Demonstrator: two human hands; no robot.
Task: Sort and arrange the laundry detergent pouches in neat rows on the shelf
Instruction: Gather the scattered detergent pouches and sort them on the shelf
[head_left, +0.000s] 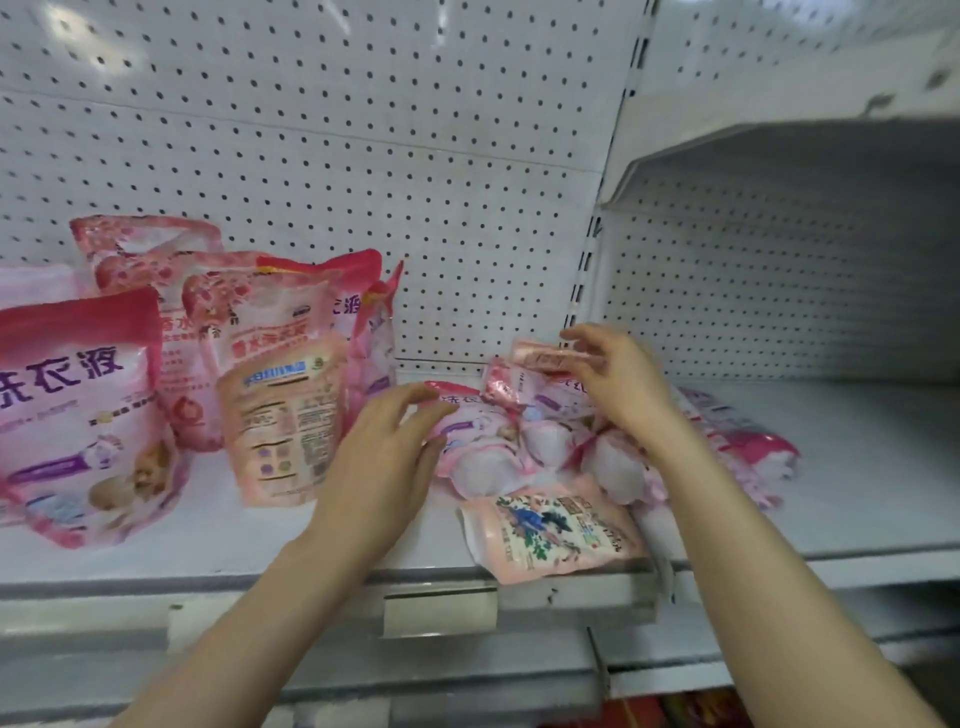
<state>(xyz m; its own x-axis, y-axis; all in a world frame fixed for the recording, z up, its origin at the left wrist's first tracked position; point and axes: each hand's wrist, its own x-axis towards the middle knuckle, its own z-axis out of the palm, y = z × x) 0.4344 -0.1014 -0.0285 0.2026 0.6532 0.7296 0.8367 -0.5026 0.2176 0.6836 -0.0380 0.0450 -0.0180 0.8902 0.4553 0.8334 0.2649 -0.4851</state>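
Observation:
Pink laundry detergent pouches stand upright at the left of the white shelf (208, 540); the nearest one (78, 415) carries large purple characters, and a peach-backed pouch (283, 421) leans in front of others. A jumbled pile of pink pouches (524, 441) lies in the middle of the shelf. One peach pouch (550, 535) lies flat at the front edge. My left hand (387, 462) hovers over the pile's left side, fingers apart, holding nothing. My right hand (618, 382) pinches the top edge of a pink pouch (540, 358) at the pile's back.
A white pegboard wall (363, 156) backs the shelf. An upright slotted post (592, 270) divides this bay from the right bay, where a higher shelf (779, 150) overhangs. An empty price-tag holder (439, 613) hangs on the front rail.

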